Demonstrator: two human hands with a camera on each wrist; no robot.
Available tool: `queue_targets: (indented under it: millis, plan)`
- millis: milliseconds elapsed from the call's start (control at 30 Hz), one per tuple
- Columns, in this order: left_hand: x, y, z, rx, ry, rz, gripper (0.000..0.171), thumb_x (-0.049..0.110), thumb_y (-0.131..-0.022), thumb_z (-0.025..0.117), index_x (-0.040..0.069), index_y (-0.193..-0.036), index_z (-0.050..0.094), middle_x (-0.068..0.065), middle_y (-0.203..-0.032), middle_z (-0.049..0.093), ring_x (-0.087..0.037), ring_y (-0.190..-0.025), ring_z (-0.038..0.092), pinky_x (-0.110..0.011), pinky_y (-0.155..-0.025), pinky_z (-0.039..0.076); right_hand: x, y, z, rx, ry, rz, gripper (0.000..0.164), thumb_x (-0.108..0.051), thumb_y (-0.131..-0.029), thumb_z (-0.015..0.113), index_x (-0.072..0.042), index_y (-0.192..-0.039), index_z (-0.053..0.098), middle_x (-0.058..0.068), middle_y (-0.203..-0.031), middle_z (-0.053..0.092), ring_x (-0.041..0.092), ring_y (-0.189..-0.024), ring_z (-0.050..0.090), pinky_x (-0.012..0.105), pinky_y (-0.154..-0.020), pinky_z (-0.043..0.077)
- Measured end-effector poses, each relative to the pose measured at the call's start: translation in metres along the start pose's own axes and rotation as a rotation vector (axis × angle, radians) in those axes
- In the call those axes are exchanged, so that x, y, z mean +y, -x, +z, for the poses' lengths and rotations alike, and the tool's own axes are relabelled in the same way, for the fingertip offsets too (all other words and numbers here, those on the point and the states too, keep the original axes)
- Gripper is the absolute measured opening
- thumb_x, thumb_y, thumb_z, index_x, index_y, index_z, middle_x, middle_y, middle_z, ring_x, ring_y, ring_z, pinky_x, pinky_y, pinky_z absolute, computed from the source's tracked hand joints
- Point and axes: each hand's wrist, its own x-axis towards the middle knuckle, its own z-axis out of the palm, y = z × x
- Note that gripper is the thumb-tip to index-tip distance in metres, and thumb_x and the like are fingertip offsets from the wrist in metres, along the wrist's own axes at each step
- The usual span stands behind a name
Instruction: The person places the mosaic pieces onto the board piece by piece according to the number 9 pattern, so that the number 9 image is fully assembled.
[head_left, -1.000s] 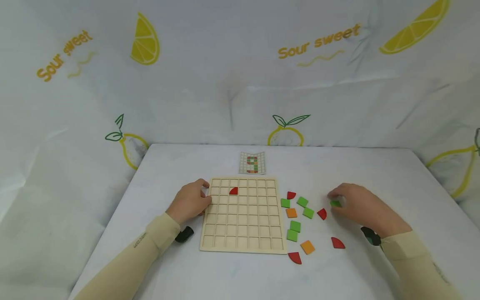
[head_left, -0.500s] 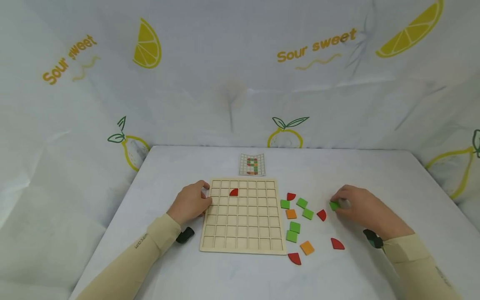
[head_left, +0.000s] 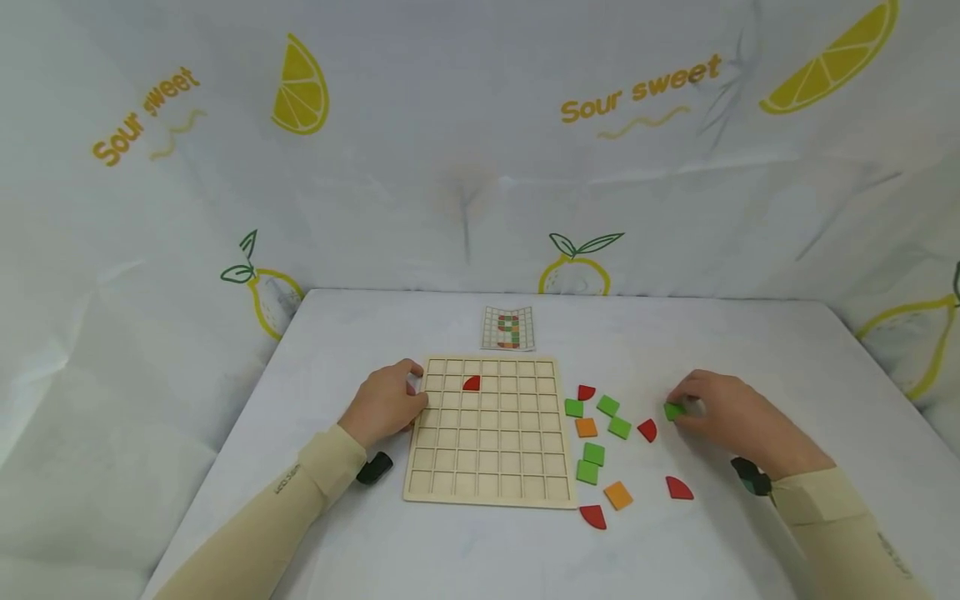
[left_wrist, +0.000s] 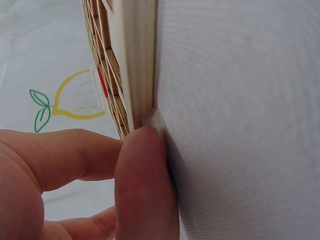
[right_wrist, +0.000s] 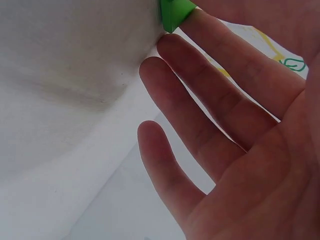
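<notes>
A pale wooden grid board (head_left: 491, 429) lies on the white table with one red quarter-circle tile (head_left: 472, 383) in an upper cell. My left hand (head_left: 384, 404) holds the board's left edge, with its fingertips right at the rim in the left wrist view. On the right side, my right hand (head_left: 723, 417) pinches a green square tile (head_left: 673, 411) between thumb and index finger. That green tile (right_wrist: 175, 12) shows at the top of the right wrist view, by the white surface, while the other fingers are spread and touch nothing.
Right of the board lie several green squares (head_left: 594, 454), orange squares (head_left: 618, 496) and red quarter-circle tiles (head_left: 679, 488). A small printed pattern card (head_left: 507, 328) lies behind the board. A white cloth with lemon prints (head_left: 375, 208) hangs at the back.
My right hand's fingertips have shifted slightly right around the green tile, which shows more now. My left hand and the board have stayed in place; the head view has shifted slightly.
</notes>
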Motion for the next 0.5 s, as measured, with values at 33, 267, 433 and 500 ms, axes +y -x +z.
queue_targets:
  millis: [33, 267, 433, 500]
  plan:
    - [0.0, 0.0, 0.0, 0.001, 0.001, -0.002, 0.045, 0.019, -0.101, 0.067, 0.008, -0.144, 0.06, -0.008, -0.103, 0.072, -0.014, -0.063, 0.068, -0.027, -0.061, 0.051, -0.001, -0.001, -0.001, -0.006, 0.001, 0.004, 0.022, -0.013, -0.089, 0.084, -0.006, -0.109, 0.08, 0.016, -0.116, 0.075, 0.043, -0.113, 0.068, 0.062, -0.096, 0.059]
    - [-0.001, -0.001, -0.001, 0.0, -0.003, 0.006, 0.045, 0.019, -0.101, 0.067, 0.008, -0.143, 0.061, -0.008, -0.102, 0.072, -0.014, -0.063, 0.068, -0.027, -0.06, 0.052, -0.007, -0.009, -0.005, -0.041, 0.0, 0.028, 0.025, -0.015, -0.09, 0.085, -0.005, -0.111, 0.079, 0.017, -0.114, 0.076, 0.041, -0.109, 0.068, 0.06, -0.094, 0.06]
    - [-0.001, 0.0, -0.001, 0.0, 0.0, 0.007, 0.045, 0.018, -0.1, 0.067, 0.007, -0.143, 0.061, -0.007, -0.099, 0.071, -0.014, -0.062, 0.067, -0.027, -0.06, 0.051, -0.015, -0.015, -0.009, -0.048, -0.018, 0.011, 0.026, -0.016, -0.091, 0.085, -0.004, -0.114, 0.078, 0.016, -0.113, 0.076, 0.039, -0.108, 0.068, 0.059, -0.093, 0.061]
    - [0.0, 0.001, 0.0, 0.003, 0.002, 0.011, 0.044, 0.018, -0.1, 0.067, 0.007, -0.143, 0.061, -0.007, -0.098, 0.071, -0.014, -0.061, 0.067, -0.027, -0.059, 0.05, -0.018, -0.018, -0.012, -0.05, -0.013, -0.004, 0.026, -0.016, -0.091, 0.084, -0.004, -0.114, 0.078, 0.016, -0.112, 0.076, 0.039, -0.107, 0.068, 0.058, -0.093, 0.061]
